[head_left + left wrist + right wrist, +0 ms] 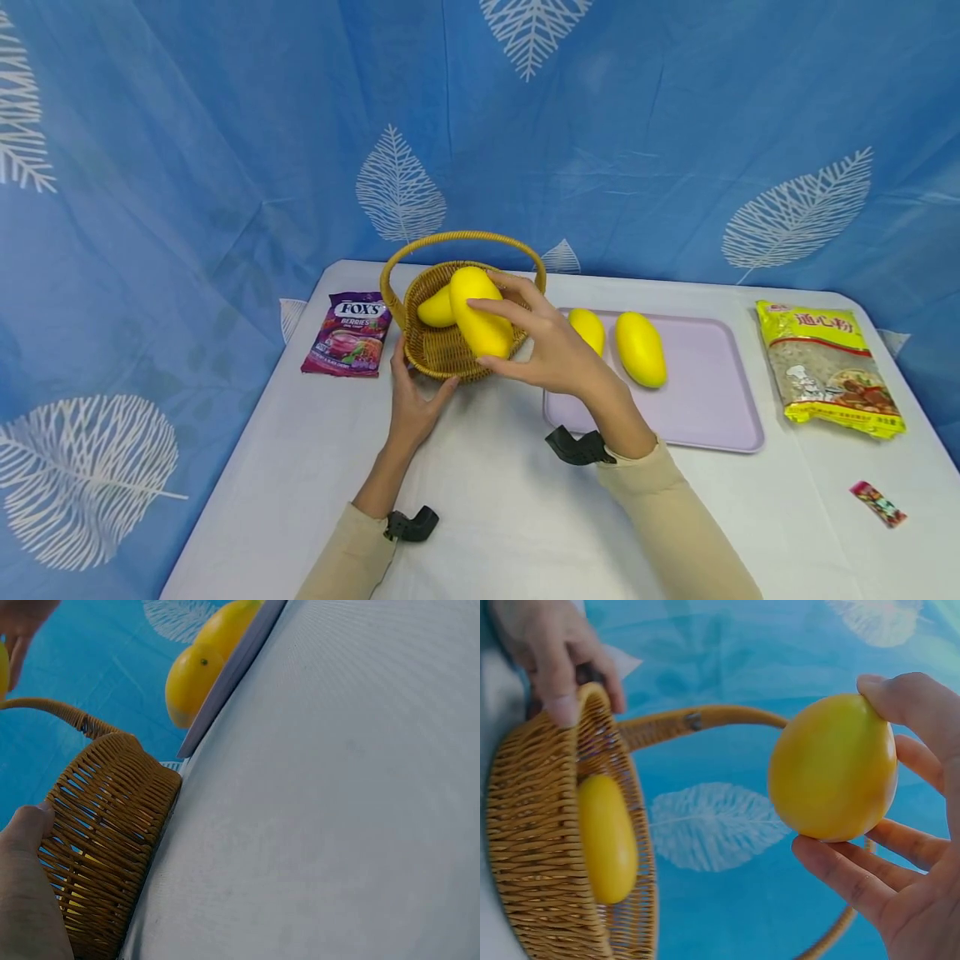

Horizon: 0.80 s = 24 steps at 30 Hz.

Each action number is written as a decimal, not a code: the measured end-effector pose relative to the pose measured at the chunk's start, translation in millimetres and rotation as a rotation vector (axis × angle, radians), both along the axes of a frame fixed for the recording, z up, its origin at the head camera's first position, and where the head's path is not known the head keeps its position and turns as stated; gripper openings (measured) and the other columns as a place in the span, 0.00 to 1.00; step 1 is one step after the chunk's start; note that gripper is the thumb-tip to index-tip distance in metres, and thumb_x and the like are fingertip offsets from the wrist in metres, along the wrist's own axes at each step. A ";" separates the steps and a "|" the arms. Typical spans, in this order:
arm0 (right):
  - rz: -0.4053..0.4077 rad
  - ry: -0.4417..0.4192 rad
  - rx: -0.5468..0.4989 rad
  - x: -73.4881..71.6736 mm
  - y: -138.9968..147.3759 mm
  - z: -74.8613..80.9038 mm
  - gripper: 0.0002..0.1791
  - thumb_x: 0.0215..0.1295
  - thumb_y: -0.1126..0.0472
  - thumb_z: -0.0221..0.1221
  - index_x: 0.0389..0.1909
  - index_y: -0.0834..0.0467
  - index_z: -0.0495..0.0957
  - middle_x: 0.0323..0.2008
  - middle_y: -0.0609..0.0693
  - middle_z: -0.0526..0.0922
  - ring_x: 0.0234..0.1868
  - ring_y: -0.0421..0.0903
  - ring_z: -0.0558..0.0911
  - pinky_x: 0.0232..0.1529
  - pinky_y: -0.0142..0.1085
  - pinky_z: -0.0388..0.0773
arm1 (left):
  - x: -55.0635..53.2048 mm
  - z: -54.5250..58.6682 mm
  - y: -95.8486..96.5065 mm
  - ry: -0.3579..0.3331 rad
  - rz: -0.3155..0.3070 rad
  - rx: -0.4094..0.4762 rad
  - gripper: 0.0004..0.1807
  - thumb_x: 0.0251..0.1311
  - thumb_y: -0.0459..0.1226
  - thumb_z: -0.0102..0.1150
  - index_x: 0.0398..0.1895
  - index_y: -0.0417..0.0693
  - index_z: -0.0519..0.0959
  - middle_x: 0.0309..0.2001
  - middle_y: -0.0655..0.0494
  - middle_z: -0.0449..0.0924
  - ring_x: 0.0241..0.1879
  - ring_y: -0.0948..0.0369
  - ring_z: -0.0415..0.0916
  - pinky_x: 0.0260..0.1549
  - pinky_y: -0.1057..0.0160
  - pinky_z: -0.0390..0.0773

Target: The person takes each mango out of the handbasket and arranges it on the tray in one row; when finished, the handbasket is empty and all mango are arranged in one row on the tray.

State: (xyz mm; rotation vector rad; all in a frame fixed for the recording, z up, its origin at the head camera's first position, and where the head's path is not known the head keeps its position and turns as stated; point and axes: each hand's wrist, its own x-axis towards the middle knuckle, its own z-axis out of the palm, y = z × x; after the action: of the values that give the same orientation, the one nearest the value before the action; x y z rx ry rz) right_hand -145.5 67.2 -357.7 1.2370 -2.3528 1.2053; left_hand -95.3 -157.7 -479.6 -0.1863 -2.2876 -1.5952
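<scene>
Above the wicker basket [447,354], my right hand [555,350] pinches a yellow mango [480,315] between thumb and fingertips. The right wrist view shows this mango [832,769] held clear of the basket's rim. A second mango [607,840] lies inside the basket. My left hand [412,404] grips the near left side of the basket, its thumb [30,825] on the woven wall in the left wrist view. Two more mangoes, one [641,350] in full view and one [587,330] partly behind my right hand, lie on a pale purple tray [705,417].
Left of the basket lies a purple candy bag [348,335]. A yellow bag of pasta [828,367] lies right of the tray, with a small red wrapped packet [877,503] nearer the front. The basket's tall handle [465,236] arches over its opening. A blue leaf-print curtain hangs behind the table.
</scene>
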 end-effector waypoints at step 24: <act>-0.288 0.188 -0.091 11.3 113.8 21.7 0.32 0.60 0.45 0.65 0.59 0.62 0.77 0.71 0.62 0.62 0.61 0.63 0.73 0.64 0.22 0.65 | 1.0 -2.2 -0.6 -0.043 0.003 0.035 0.54 0.57 0.33 0.68 0.76 0.34 0.39 0.71 0.26 0.49 0.68 0.35 0.53 0.65 0.38 0.59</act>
State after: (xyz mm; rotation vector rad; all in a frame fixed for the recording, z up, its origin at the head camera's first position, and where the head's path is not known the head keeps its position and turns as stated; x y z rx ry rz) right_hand -134.2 181.0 -336.0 0.9017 -2.2182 1.0408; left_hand -94.3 -158.3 -481.7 -0.1415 -2.2892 -1.6522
